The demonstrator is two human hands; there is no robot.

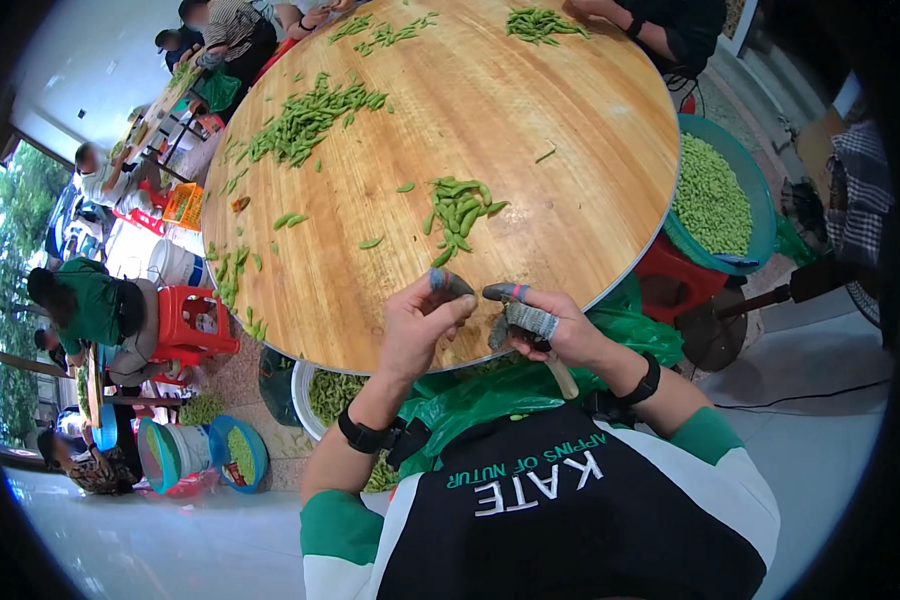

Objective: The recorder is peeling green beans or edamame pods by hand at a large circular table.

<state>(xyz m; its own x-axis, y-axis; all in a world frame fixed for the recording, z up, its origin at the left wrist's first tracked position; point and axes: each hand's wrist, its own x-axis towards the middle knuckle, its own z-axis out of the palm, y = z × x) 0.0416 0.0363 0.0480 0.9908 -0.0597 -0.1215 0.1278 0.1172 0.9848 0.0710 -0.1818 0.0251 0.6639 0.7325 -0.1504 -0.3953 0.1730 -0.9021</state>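
Note:
My left hand [429,315] is over the near edge of the round wooden table [495,135], its fingers curled and a grey finger cover on the index finger. Close on its right, my right hand [540,319] wears grey knitted finger covers and is curled around a tool with a pale handle [562,379]; the tool's head is hidden. Whether either hand pinches a pod is too small to tell. A small pile of green soybean pods [461,208] lies just beyond my hands, with a few single pods to its left.
A larger heap of pods [307,120] lies farther left. A teal basin of shelled beans [712,195] rests on a red stool at the right. Below the table's near edge are a green plastic bag [487,405] and a white tub of pods [330,394]. Other people sit around.

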